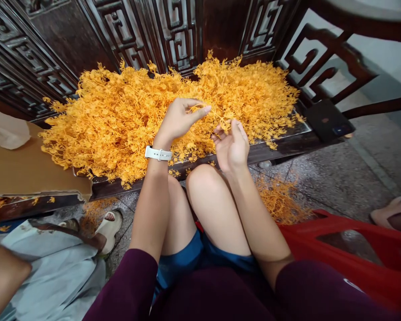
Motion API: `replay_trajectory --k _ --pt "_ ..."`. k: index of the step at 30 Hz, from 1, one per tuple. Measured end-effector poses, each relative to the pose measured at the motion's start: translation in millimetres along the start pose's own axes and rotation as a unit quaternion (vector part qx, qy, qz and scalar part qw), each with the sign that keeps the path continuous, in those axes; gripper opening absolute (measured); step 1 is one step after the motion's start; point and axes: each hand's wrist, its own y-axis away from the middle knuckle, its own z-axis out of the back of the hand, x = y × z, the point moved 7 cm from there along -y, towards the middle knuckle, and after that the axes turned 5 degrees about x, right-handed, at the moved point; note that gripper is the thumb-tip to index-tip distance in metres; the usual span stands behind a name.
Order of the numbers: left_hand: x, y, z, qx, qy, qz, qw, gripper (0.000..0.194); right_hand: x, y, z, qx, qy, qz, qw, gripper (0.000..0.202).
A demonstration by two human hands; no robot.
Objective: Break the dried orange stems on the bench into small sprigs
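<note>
A large heap of orange, thin-stemmed branching pieces (120,120) lies across a dark wooden bench seat; whether they are plastic or plant I cannot tell. Above its front part, my left hand (178,119), with a white watch strap at the wrist, pinches one end of a thin orange sprig. At the sprig's other, clustered end (225,124), the fingers of my right hand (234,147) are closed on it. The sprig stretches between both hands and blends into the heap behind it.
A brown cardboard piece (36,165) lies at the left end. On the bench's right end is a dark phone (329,121). Orange scraps (280,198) litter the floor near a red plastic stool (347,254). Another person's leg and sandal (110,229) are at left.
</note>
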Motion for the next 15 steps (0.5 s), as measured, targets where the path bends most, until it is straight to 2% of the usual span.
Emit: replay_trajectory --k 4,7,9,13,15 --pt "-3 1 -4.7 0.016 0.001 -0.006 1.000 0.038 2 3 -7 0.032 0.031 -0.015 0.999 0.040" --pt "0 3 -11.4 0.056 -0.018 0.017 0.998 0.032 4 4 -8 0.019 0.056 0.007 0.998 0.044" --pt "3 3 -11.4 0.054 -0.022 0.025 0.998 0.024 3 3 -6 0.008 0.053 0.021 0.998 0.046" --pt "7 0 -14.1 0.059 0.042 0.041 0.996 0.015 -2 1 -1 -0.003 0.024 0.008 1.000 0.041" --pt "8 -2 -12.7 0.043 0.084 0.051 0.994 0.015 -4 2 -4 0.014 0.012 -0.016 1.000 0.041"
